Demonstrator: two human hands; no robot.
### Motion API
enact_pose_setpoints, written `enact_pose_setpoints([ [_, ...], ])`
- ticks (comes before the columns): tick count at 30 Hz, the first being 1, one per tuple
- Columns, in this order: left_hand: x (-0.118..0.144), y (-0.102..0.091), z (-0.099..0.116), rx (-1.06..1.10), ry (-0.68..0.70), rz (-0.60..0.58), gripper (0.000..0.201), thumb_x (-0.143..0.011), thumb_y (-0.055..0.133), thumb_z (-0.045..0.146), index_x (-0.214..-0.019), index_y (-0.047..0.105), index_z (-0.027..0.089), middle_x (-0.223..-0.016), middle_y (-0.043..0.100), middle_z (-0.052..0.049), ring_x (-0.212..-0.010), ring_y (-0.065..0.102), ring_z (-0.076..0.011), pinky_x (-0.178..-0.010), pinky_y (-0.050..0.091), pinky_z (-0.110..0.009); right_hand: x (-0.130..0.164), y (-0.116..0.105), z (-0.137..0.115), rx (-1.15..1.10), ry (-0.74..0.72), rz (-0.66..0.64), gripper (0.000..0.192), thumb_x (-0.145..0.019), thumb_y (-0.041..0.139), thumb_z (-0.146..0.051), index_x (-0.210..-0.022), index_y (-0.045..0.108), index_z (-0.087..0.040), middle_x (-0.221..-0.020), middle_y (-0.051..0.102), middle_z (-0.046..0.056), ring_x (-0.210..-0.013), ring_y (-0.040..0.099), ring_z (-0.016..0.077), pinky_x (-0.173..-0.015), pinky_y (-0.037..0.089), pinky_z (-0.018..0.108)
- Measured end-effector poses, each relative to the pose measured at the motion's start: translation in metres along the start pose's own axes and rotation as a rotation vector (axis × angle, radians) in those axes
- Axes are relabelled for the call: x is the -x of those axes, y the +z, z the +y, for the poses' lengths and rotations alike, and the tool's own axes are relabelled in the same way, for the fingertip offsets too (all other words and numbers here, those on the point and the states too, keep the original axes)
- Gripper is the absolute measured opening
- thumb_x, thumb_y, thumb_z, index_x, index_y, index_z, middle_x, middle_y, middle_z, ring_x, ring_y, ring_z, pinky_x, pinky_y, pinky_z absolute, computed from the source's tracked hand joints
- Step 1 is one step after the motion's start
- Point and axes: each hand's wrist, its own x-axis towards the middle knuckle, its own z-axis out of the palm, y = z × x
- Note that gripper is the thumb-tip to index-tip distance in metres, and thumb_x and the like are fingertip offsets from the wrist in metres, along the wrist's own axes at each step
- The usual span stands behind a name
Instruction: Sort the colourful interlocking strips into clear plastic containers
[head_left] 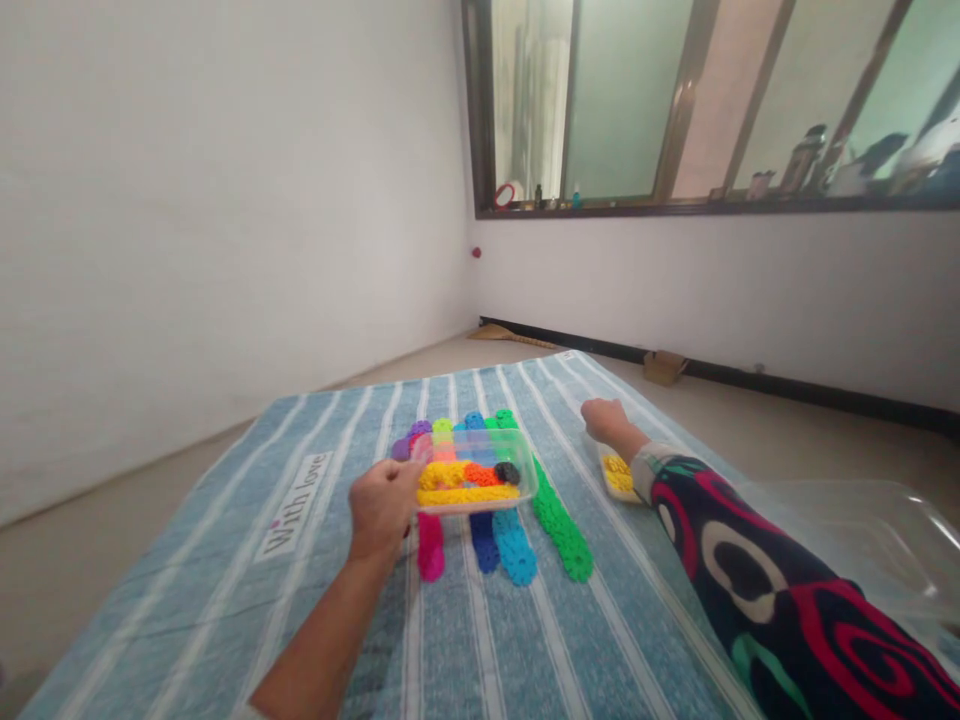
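My left hand point(384, 505) grips the left end of a clear plastic container point(529, 470), raised over the middle of the cloth. Inside it are rows of yellow pieces point(466, 495), some orange pieces point(481, 474) and a black piece point(507, 472). Under and around it lie stacked rows of small notched discs, among them a green row point(562, 525), a light blue row point(516, 555) and a pink row point(430, 550). My right hand point(611, 420) is closed at the far edge of a smaller container point(624, 494) with yellow pieces. What its fingers hold is hidden.
A blue and white striped cloth point(315, 620) covers the low surface. A large clear plastic box point(900, 540) stands to the right, beyond my patterned sleeve point(780, 590). Cardboard point(664, 367) lies on the floor by the wall, below a window ledge holding bottles.
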Motion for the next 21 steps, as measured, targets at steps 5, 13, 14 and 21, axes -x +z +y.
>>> enact_pose_setpoints([
  [5, -0.015, 0.077, 0.030, -0.098, 0.106, -0.111, 0.022, -0.067, 0.058, 0.034, -0.051, 0.056, 0.019, -0.049, 0.052, 0.003, -0.059, 0.054, -0.0143, -0.053, 0.037, -0.024, 0.001, -0.026, 0.017, 0.037, -0.029, 0.096, 0.034, -0.090, 0.045, -0.006, -0.114, 0.069, -0.009, -0.111, 0.069, 0.022, -0.111, 0.064, 0.0273, -0.093, 0.045, 0.038],
  [13, -0.033, 0.170, 0.064, -0.232, 0.112, -0.319, 0.022, -0.086, 0.063, 0.034, -0.092, 0.066, 0.014, -0.092, 0.068, -0.003, -0.085, 0.064, -0.0165, -0.076, 0.053, -0.033, 0.017, -0.051, 0.028, 0.077, -0.071, 0.158, 0.036, -0.084, 0.046, -0.005, -0.107, 0.072, -0.014, -0.113, 0.071, 0.016, -0.109, 0.065, 0.0257, -0.089, 0.046, 0.034],
  [14, -0.034, 0.178, 0.065, -0.242, 0.103, -0.341, 0.026, -0.089, 0.061, 0.037, -0.102, 0.065, 0.014, -0.101, 0.067, -0.005, -0.090, 0.064, -0.0173, -0.079, 0.054, -0.037, 0.019, -0.053, 0.029, 0.078, -0.075, 0.164, 0.037, -0.084, 0.046, -0.005, -0.107, 0.073, -0.015, -0.113, 0.071, 0.015, -0.109, 0.064, 0.0256, -0.089, 0.046, 0.034],
  [21, -0.022, 0.225, 0.069, -0.262, 0.015, -0.431, 0.037, -0.090, 0.061, 0.038, -0.121, 0.058, 0.018, -0.122, 0.061, -0.008, -0.105, 0.062, -0.0221, -0.087, 0.054, -0.042, 0.023, -0.058, 0.032, 0.077, -0.092, 0.182, 0.041, -0.083, 0.045, -0.004, -0.111, 0.072, -0.015, -0.115, 0.070, 0.015, -0.108, 0.065, 0.0266, -0.086, 0.046, 0.035],
])
